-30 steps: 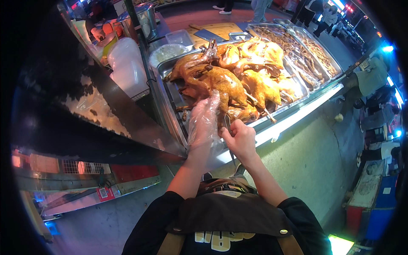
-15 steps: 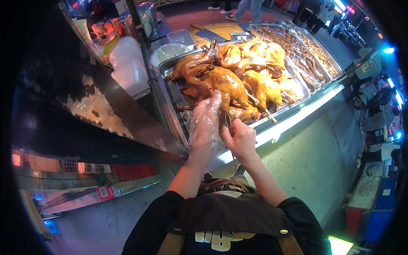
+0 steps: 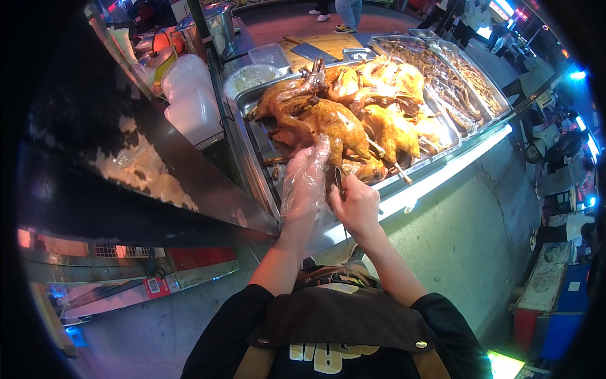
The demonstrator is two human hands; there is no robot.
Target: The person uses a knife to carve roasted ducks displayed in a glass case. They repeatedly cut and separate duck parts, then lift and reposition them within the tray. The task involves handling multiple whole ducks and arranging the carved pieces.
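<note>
Grey floor [image 3: 435, 252] fills the lower right, under my feet too. Dark metal panel [image 3: 189, 164], patchy and reflective, slants along my left. Surface [image 3: 451, 162] ahead, front edge brightly lit, runs up to the right. On it, nearest me, the big tray [image 3: 259, 136] of roast birds, piled, glossy brown to gold; bare metal shows at its left end. Just right of it, two narrower trays [image 3: 488, 119] of dark strips. Wooden board [image 3: 334, 43] behind the big tray; steel pot [image 3: 222, 35] further off, upper left. Near bird [image 3: 338, 123] lies in the tray's front left part, right ahead of my hands, its neck curving off to the left. My left hand [image 3: 304, 180], in a clear loose glove, reaches over the tray's front edge, fingertips up against that bird's lower side; can't tell if they grip it, palm side hidden. My right hand [image 3: 356, 205], bare, sits just beside it, fingers curled tight round a tool. Cleaver [image 3: 312, 52] flat on the board. Clear tub [image 3: 271, 57] left of the board. Smallest: the tool [image 3: 339, 177], thin metal, sticking out above and below my right fist; whether its top end touches meat, can't tell.
</note>
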